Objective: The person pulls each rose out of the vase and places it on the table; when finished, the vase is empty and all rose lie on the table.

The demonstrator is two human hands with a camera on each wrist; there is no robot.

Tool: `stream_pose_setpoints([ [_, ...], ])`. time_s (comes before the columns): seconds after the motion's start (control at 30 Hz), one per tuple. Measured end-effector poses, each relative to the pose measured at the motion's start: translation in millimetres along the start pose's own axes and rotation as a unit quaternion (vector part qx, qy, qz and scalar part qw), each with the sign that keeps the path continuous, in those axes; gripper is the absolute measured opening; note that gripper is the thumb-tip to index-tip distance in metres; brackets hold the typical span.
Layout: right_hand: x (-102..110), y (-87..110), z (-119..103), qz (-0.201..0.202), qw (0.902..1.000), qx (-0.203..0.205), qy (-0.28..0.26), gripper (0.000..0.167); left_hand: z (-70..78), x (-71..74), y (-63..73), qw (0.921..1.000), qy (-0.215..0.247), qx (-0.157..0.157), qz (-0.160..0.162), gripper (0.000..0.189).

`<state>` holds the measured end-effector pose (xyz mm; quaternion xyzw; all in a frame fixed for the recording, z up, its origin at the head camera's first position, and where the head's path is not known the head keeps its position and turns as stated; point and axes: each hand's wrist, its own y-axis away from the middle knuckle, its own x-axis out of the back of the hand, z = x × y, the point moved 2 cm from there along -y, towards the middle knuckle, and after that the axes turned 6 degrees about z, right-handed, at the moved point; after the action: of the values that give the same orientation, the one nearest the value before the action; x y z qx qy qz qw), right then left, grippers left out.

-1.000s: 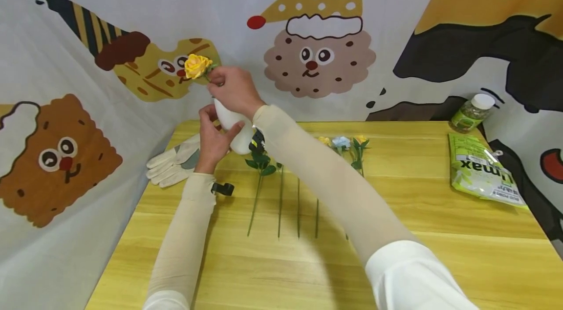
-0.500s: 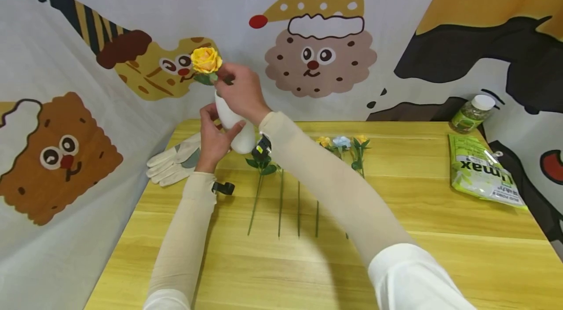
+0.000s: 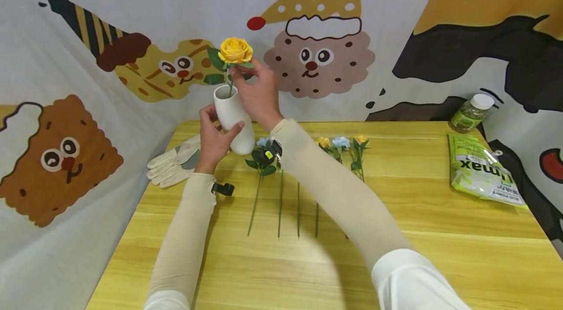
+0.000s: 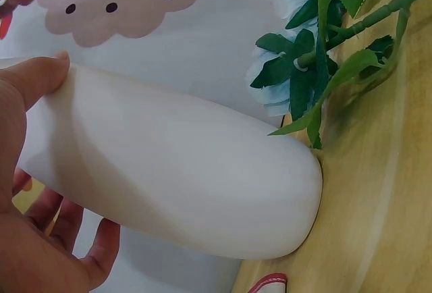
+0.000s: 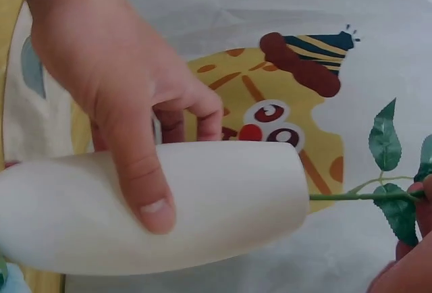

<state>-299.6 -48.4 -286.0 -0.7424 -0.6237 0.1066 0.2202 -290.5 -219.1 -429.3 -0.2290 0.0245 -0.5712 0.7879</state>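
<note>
A white vase [image 3: 233,114] stands slightly tilted at the back left of the table. My left hand [image 3: 214,139] grips it round the side, thumb across its front, as the right wrist view also shows. A yellow rose [image 3: 236,51] rises above the vase, its green stem [image 5: 337,197] running into the mouth. My right hand [image 3: 260,92] pinches that stem just under the bloom, among the leaves. The stem's lower end is hidden inside the vase. Blue flowers [image 4: 287,67] with green leaves lie beside the vase's base.
Several stemmed flowers lie in a row on the wooden table [image 3: 281,271], including a light blue one [image 3: 340,142]. White gloves [image 3: 173,163] lie left of the vase. A green-labelled jar [image 3: 472,113] and a green-and-white bag [image 3: 484,170] sit at the right. A printed cloth hangs behind.
My right hand has moved right, bringing the yellow rose from a leftward lean to upright over the vase, with the stem now in the mouth. The left hand and vase have stayed nearly still.
</note>
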Motion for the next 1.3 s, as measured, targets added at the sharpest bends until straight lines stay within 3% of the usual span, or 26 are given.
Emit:
stream_pose_setpoints([
  [0.17,10.7,0.8,-0.6,0.039,0.9992,-0.001,-0.006,0.021,1.4,-0.7,0.8,1.0,0.0,0.001,-0.003,0.084],
  [0.4,19.6,3.8,9.2,0.058,0.9944,-0.014,-0.088,0.023,3.9,-0.2,1.8,1.0,-0.007,0.007,-0.001,0.084],
  [0.57,23.6,8.0,16.3,0.068,0.9846,-0.043,-0.156,0.028,4.4,-0.4,2.1,1.0,0.0,0.005,0.002,0.084],
  [0.73,28.7,11.4,18.5,0.087,0.9684,-0.054,-0.227,0.025,3.9,-2.8,1.1,0.9999,0.0,0.009,0.007,0.083],
  [0.9,39.0,12.4,16.8,0.141,0.9512,-0.043,-0.271,0.025,4.2,-5.4,0.9,0.9999,0.0,0.016,0.004,0.081],
  [1.2,63.7,6.3,14.0,0.255,0.8971,-0.069,-0.354,0.033,2.0,-1.1,2.6,0.9999,-0.004,0.014,0.001,0.085],
  [1.3,71.9,3.4,17.0,0.276,0.887,-0.077,-0.362,0.035,1.1,0.3,2.9,0.9999,-0.005,0.016,0.001,0.086],
])
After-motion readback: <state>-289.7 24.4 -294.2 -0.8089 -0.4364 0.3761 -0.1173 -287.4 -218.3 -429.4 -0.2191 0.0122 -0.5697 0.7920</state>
